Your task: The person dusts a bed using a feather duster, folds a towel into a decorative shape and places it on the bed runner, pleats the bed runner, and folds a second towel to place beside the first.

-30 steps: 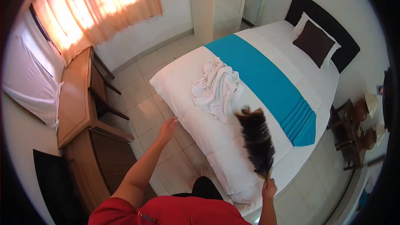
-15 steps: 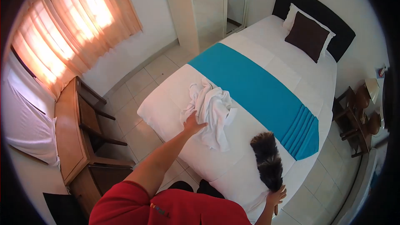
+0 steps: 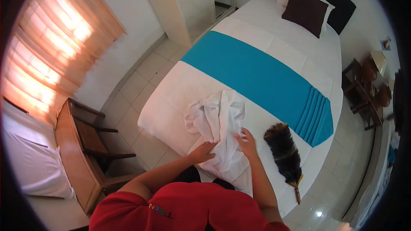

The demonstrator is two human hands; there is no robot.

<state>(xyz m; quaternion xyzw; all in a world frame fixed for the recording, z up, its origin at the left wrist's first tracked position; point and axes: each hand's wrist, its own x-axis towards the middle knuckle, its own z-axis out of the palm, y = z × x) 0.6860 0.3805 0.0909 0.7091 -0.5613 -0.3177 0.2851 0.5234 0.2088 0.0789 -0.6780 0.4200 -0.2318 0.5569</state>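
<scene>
A crumpled white cloth [image 3: 220,115] lies on the white bed [image 3: 167,115], near its foot. At the cloth's left edge, my left hand [image 3: 203,152] is closed on a fold of it. My right hand [image 3: 247,142] is at the cloth's right side, its fingers apart, close to or touching the fabric. To the right of that hand a dark feather duster [image 3: 284,154] rests on the bed, its wooden handle pointing toward the near edge. A teal runner [image 3: 257,83] crosses the bed beyond the cloth.
A dark pillow [image 3: 305,10] leans at the black headboard [image 3: 342,4]. On the left stand a wooden desk [image 3: 70,149] and a chair [image 3: 90,137] below an orange curtain [image 3: 55,47]. A dark wooden stand [image 3: 361,92] is at the right. Tiled floor surrounds the bed.
The duster has been let go and now lies on the bed. My right hand has moved left to the cloth. My left hand has reached the cloth and closed on it, and the cloth is drawn nearer.
</scene>
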